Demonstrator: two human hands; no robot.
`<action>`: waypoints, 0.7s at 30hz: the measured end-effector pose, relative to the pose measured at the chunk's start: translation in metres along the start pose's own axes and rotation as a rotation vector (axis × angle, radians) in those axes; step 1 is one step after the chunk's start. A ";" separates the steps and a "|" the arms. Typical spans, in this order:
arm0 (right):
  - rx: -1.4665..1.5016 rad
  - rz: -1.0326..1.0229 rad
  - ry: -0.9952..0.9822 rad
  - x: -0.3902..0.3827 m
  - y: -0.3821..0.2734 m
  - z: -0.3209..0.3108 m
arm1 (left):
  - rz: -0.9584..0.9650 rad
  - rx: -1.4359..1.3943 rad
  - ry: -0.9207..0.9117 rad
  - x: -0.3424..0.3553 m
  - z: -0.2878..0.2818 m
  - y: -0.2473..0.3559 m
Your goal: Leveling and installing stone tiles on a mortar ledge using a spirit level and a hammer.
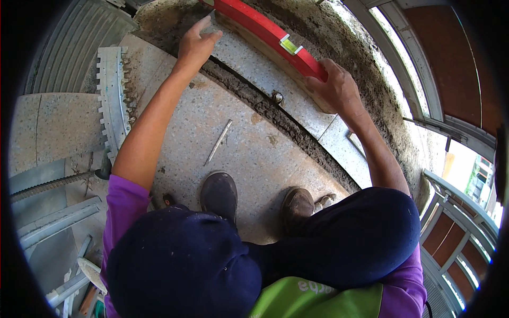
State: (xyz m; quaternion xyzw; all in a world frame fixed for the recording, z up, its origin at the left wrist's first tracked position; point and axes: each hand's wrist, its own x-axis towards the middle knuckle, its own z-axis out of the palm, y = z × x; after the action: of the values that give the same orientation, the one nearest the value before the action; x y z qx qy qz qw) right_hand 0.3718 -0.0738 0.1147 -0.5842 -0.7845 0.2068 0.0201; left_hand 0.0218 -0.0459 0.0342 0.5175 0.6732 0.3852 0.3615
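A red spirit level (254, 22) with a yellow-green vial runs along the far side, over a wooden batten (302, 79) on the strip of speckled tiles (246, 59). My right hand (339, 90) grips the level's right end, fingers on top. Near its far left part, my left hand (196, 46) reaches out with thumb and fingers apart, holding nothing that I can see. Between the tile strip and the larger speckled floor (244, 138) runs a groove of dark wet mortar (265, 108). A small round metal piece (277, 97) sits at the groove's edge.
A thin pale stick (218, 142) lies on the floor before my shoes (219, 193). Left are a toothed metal strip (111, 95), corrugated sheets (69, 47) and metal bars (61, 222). Rough soil or mortar (379, 79) and a metal-framed gate (419, 69) border the far right.
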 end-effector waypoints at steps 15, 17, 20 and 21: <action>0.436 -0.007 0.090 0.001 0.017 -0.044 | 0.149 0.118 -0.154 -0.059 0.000 0.034; 0.188 -0.102 0.114 0.000 0.015 -0.030 | 0.172 0.159 -0.194 -0.071 0.011 0.043; 0.135 -0.117 0.088 -0.002 0.022 -0.010 | 0.276 0.107 -0.224 -0.095 0.031 0.050; 0.138 -0.100 0.064 -0.003 0.016 -0.009 | 0.505 0.261 -0.264 -0.106 0.033 0.055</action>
State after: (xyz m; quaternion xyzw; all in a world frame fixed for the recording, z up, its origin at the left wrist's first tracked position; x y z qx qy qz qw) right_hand 0.3901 -0.0702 0.1180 -0.5481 -0.7954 0.2403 0.0958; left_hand 0.0959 -0.1351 0.0781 0.7559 0.5144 0.3025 0.2692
